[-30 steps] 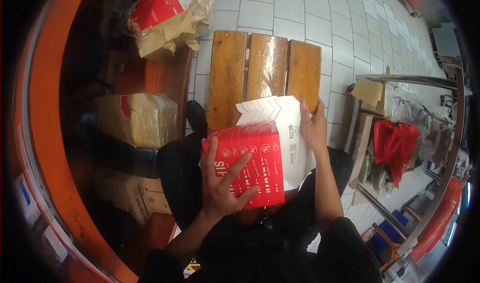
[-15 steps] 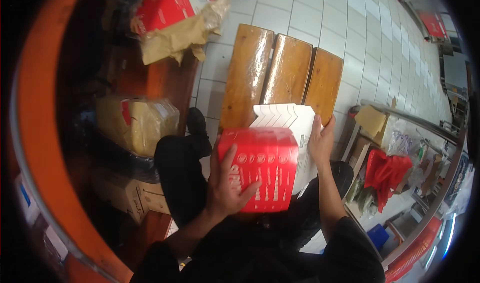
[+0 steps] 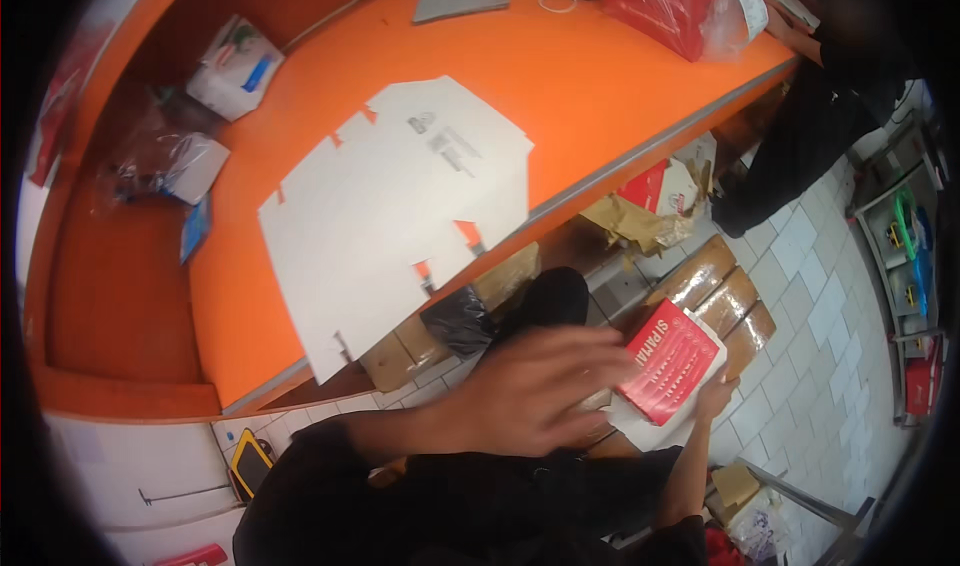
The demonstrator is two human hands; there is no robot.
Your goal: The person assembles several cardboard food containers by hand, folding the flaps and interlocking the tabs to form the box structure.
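My left hand [image 3: 545, 391] is raised nearer the camera, fingers stretched out and a little blurred. Its fingertips overlap the left edge of a red printed cardboard box [image 3: 672, 361] in the picture; whether they touch it is unclear. White flat card [image 3: 650, 433] shows under and beside the red piece. At the right edge of both, my right hand [image 3: 714, 398] grips the white card, its fingers partly hidden. On the orange table [image 3: 345, 61] lies a large white die-cut cardboard blank [image 3: 400, 206] with slots along its sides, one edge jutting past the table's front.
A slatted wooden stool [image 3: 745, 311] stands below the box. Torn brown paper with red and white card [image 3: 655, 201] lies beyond it. Another person [image 3: 800, 136] is at the table's far right, beside a red plastic-wrapped package [image 3: 655, 6]. A metal rack [image 3: 905, 256] stands right.
The view has swung left, bringing the orange table and white blank into sight. My left hand has come off the red box and lifted; my right hand still holds the card.
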